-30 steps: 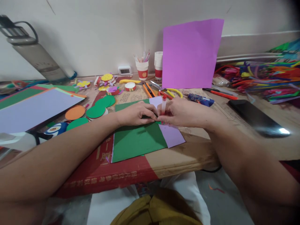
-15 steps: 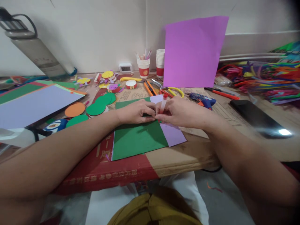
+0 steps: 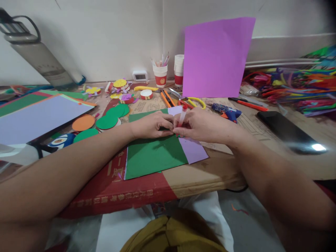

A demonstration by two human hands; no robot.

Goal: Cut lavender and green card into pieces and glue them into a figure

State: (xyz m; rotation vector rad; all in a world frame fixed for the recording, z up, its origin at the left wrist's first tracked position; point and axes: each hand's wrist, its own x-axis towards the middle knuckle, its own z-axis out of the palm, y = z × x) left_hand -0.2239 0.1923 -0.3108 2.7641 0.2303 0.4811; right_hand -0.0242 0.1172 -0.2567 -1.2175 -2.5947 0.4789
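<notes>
My right hand [image 3: 201, 123] is closed around a red pen [image 3: 182, 117] with a pale barrel, held nearly upright with its red end on top. The pen's lower end is mostly hidden by my fingers. Beside it, my left hand [image 3: 153, 124] lies on a green sheet [image 3: 154, 157], thumb and forefinger curled together at the tips near the pen. What sits between them, if anything, is too shadowed to make out. A lilac sheet [image 3: 195, 152] shows from under the green one at the right.
Green discs [image 3: 107, 122] and an orange disc [image 3: 83, 122] lie left of the sheets. Behind are scissors [image 3: 177, 93], yellow-handled pliers [image 3: 196, 102] and paper cups [image 3: 160, 76]. A purple sheet [image 3: 217, 59] stands upright. Rightward lie a glue gun [image 3: 228, 112] and a phone [image 3: 290, 132].
Almost nothing differs. Both hands and the pen keep the same place on the green sheet; the whole view has shifted very slightly.
</notes>
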